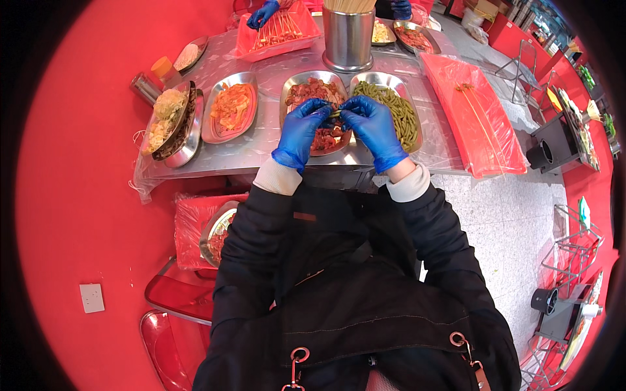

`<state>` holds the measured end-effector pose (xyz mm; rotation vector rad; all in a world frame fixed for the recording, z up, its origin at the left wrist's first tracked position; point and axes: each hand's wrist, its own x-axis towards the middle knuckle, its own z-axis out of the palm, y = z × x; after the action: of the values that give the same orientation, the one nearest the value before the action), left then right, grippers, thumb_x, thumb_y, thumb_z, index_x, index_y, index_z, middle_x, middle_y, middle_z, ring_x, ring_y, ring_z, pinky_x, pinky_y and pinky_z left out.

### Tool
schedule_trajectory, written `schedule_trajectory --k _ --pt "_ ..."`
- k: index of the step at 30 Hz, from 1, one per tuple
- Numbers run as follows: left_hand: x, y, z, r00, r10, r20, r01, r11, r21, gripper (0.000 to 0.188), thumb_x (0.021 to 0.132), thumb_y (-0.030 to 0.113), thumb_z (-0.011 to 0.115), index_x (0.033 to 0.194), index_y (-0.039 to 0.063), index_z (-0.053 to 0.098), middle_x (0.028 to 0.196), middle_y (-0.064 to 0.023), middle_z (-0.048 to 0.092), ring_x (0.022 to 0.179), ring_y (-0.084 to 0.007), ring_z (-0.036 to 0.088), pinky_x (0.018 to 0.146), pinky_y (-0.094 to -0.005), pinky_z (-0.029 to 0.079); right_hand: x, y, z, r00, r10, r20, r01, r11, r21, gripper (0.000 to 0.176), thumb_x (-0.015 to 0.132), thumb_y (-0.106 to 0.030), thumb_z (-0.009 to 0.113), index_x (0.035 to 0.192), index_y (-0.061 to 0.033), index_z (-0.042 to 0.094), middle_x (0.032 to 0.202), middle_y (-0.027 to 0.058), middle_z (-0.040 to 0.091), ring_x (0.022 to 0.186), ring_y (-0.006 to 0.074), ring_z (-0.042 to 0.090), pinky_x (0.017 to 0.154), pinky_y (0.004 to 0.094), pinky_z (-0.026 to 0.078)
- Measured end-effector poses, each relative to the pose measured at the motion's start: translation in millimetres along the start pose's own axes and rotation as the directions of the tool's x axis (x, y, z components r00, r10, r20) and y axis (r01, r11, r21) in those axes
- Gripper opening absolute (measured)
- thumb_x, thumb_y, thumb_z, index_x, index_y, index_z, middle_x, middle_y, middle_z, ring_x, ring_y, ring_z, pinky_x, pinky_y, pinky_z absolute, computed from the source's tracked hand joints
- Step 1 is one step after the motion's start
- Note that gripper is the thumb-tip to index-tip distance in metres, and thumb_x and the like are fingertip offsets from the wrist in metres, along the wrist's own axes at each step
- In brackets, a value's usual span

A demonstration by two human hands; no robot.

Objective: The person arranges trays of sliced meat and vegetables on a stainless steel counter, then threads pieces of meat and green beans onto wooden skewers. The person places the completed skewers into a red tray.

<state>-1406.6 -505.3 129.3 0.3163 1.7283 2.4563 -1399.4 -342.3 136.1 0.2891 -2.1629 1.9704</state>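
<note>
Both my hands, in thin blue gloves, meet over a steel tray [283, 108] of dark red marinated meat pieces [310, 90]. My left hand [304, 128] and my right hand [372, 128] pinch a small green bean piece [335, 114] between the fingertips. Whether meat is around it is hidden by the fingers. Just right of the meat, partly under my right hand, lies a tray of cut green beans [407, 119]. To the left, another tray holds orange-red seasoned vegetable slices [232, 110].
A steel cylinder [348, 44] of bamboo sticks stands behind the trays. At right, a red plastic-lined tray [442, 85] holds a few loaded skewers [481, 119]. Stacked trays [183, 151] sit at left. Across the table, a co-worker's gloved hand [264, 14] is over a skewer-filled red tray [301, 45].
</note>
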Motion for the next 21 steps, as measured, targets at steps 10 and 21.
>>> schedule_trajectory --k 10,21 --pt "-4.1 4.1 5.4 0.996 0.086 -0.028 -0.082 0.988 0.128 0.017 0.087 0.006 0.058 0.100 -0.003 0.061 0.090 -0.0061 0.063 0.081 -0.0121 0.060 0.074 -0.0240 0.049 0.1 3.3 -0.5 1.000 0.001 0.017 -0.002 1.000 0.031 0.011 0.079 -0.002 0.064 0.087 0.0037 0.062 0.074 0.0085 0.065 0.067 0.0106 0.062 0.062 0.0239 0.049" --pt "-7.4 8.9 11.5 0.996 0.092 0.000 -0.092 0.994 0.062 0.016 0.084 0.001 0.059 0.100 -0.001 0.062 0.093 -0.0053 0.063 0.090 -0.0132 0.059 0.083 -0.0240 0.046 -4.5 3.4 1.6 0.997 -0.078 0.015 0.077 0.997 0.024 0.009 0.082 0.001 0.062 0.090 0.0036 0.061 0.080 0.0067 0.065 0.072 0.0099 0.062 0.066 0.0220 0.049"
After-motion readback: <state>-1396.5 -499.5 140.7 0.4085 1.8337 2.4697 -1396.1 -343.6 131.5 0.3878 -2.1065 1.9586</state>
